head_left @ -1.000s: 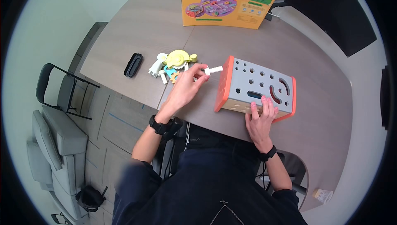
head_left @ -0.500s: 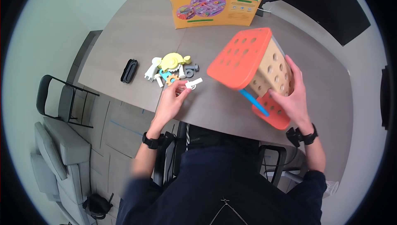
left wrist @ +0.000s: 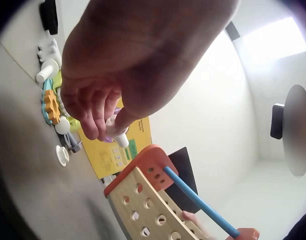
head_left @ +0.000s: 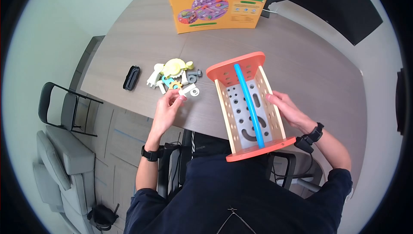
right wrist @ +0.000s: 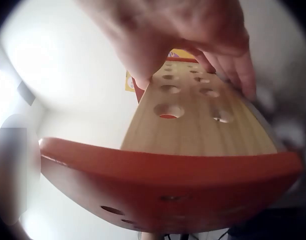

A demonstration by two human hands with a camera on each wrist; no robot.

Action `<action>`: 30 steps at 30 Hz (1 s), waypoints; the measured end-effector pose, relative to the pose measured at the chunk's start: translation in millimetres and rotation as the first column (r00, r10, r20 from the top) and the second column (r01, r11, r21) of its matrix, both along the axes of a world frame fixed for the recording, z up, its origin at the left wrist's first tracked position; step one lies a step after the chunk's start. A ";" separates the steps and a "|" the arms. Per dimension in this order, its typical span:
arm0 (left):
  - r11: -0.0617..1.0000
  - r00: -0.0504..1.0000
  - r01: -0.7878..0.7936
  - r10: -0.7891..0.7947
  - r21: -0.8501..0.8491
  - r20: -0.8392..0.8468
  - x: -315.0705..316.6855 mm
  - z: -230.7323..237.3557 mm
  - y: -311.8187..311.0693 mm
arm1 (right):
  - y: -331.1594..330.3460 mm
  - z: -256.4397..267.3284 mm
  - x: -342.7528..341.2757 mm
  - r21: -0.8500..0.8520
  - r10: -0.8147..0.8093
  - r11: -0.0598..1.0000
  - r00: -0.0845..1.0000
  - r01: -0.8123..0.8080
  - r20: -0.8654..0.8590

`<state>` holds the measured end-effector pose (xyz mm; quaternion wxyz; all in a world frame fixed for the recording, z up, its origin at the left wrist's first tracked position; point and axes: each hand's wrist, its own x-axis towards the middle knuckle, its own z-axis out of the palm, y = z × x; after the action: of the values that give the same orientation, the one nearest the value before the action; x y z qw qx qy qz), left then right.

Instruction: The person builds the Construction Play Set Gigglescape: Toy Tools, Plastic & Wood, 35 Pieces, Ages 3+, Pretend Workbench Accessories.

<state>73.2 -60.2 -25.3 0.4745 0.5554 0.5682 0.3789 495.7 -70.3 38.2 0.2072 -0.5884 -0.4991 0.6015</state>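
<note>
My left hand (head_left: 167,107) pinches a white toy bolt (head_left: 186,89) between thumb and fingers, its threaded shank (left wrist: 123,140) pointing away from the palm. Close by on the table lies a white nut (head_left: 195,92). A toy toolbox (head_left: 226,117) has orange ends, pale wooden sides with holes, a grey holed base and a blue bar handle (head_left: 248,102). Its hollow top faces the head camera, near the table's front edge. My right hand (head_left: 289,110) grips the right wooden side (right wrist: 193,131), thumb on the inside and fingers reaching round below.
Left of the toolbox is a cluster of toy parts: a yellow round saw piece (head_left: 175,68), an orange gear (head_left: 175,85) and grey pieces (head_left: 194,74). A black case (head_left: 132,78) lies further left. The yellow box (head_left: 219,6) stands at the back, beside a monitor (head_left: 331,8).
My right hand has taken hold of the toolbox and turned it over, from grey base up to handle up. The left hand has drawn left and nearer with the bolt; the white nut now lies on the table.
</note>
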 end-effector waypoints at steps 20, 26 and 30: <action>1.000 0.958 -0.002 -0.006 0.026 0.288 38.1 12.8 -1.2 | 31.0 -24.9 -13.0 -0.045 -0.024 0.999 0.998 0.021 -0.066; 0.997 0.935 -0.043 0.018 0.062 0.355 50.5 12.2 5.8 | 50.2 9.2 9.2 0.229 -0.178 0.950 0.970 0.214 -0.165; 0.994 0.897 -0.099 0.070 0.046 0.436 61.2 19.1 10.8 | -29.1 60.3 -8.2 0.781 0.015 0.536 0.928 -0.321 0.372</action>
<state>134.4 -49.4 -6.2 0.5531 0.4476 0.4591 0.5319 487.5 -99.4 98.4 0.3161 -0.4582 -0.8045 0.2072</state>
